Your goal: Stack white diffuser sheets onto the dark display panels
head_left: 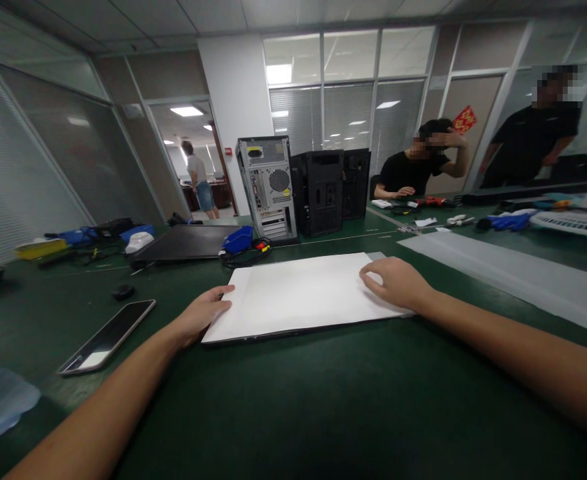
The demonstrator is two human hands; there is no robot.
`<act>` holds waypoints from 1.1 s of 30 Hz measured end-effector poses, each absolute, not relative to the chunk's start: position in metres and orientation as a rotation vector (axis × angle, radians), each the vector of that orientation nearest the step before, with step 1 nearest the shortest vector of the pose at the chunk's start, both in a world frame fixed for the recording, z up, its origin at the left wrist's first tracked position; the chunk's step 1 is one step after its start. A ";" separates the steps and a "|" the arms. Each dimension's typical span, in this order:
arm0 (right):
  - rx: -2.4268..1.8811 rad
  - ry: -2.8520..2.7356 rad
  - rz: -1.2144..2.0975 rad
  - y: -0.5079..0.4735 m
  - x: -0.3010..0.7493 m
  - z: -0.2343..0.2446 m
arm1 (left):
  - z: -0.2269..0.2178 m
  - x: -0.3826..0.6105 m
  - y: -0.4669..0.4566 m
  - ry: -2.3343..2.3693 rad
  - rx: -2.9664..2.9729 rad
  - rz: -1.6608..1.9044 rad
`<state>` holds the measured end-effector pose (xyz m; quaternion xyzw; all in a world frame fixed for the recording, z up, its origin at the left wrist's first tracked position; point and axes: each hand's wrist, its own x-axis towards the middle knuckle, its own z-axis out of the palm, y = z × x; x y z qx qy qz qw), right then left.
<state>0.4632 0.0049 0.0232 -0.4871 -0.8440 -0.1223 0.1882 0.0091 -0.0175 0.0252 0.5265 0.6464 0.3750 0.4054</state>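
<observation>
A sheet (293, 293) lies over a panel (263, 339) on the table (293, 413). From it, three computer cases (318, 193) stand at twelve o'clock, a bin (238, 239) at eleven, a plate (183, 243) at ten, a phone (111, 335) at eight and a second sheet (503, 277) between two and three. At one, a person (404, 164) sits behind the table.

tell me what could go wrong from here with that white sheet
The white sheet could crease or shift if the right hand, on its right part, pulls unevenly against the left hand at its left edge. The phone lies close beside the left forearm, so a wide swing might knock it. The black cable just behind could catch an edge.
</observation>
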 end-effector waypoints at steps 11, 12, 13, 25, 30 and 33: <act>-1.270 -2.572 -0.191 0.001 0.459 0.022 | 0.032 0.015 -0.023 1.604 1.329 0.929; -1.232 -2.585 -0.175 0.000 0.457 0.022 | 0.031 0.015 -0.023 1.598 1.335 0.936; -1.195 -2.598 -0.164 -0.002 0.455 0.022 | 0.030 0.014 -0.022 1.594 1.338 0.945; -1.066 -2.656 -0.092 0.000 0.457 0.018 | 0.023 0.007 -0.017 1.526 1.254 0.968; -0.921 -2.654 -0.155 -0.007 0.451 0.028 | 0.024 0.008 -0.019 1.519 1.224 1.005; -0.603 -2.690 -0.190 -0.034 0.426 0.048 | 0.025 0.010 -0.020 1.538 1.205 1.013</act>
